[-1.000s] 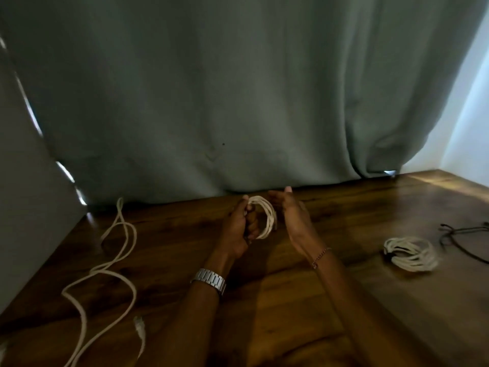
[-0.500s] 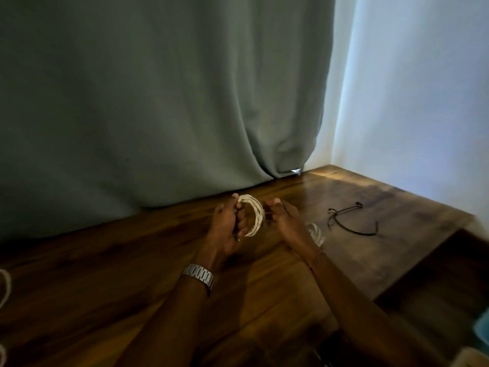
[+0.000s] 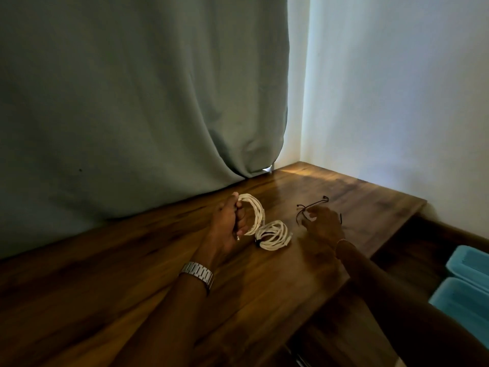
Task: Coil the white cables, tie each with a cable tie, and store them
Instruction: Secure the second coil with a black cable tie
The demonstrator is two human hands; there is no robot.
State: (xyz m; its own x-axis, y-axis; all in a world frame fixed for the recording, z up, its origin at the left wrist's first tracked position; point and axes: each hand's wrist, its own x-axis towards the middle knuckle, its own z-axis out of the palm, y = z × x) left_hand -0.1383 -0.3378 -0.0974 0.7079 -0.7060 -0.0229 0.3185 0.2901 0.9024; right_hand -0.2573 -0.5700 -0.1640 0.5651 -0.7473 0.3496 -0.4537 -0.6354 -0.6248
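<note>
White coiled cable (image 3: 254,215) gripped upright in left hand (image 3: 227,226).

A: Where does everything sit on the desk (image 3: 137,282)?

B: The left hand (image 3: 228,221) holds a coiled cable (image 3: 254,213) above the desk's middle. Just right of it, a tied coil (image 3: 274,235) lies flat on the desk (touching or only overlapping the held one, I cannot tell).

A: And further right?

B: The right hand (image 3: 323,221) pinches a cable tie (image 3: 304,211), near the desk's right end. A curtain (image 3: 132,102) hangs behind the desk, a wall (image 3: 397,88) to its right. Two bins (image 3: 468,287) sit lower, beyond the desk's right edge.
</note>
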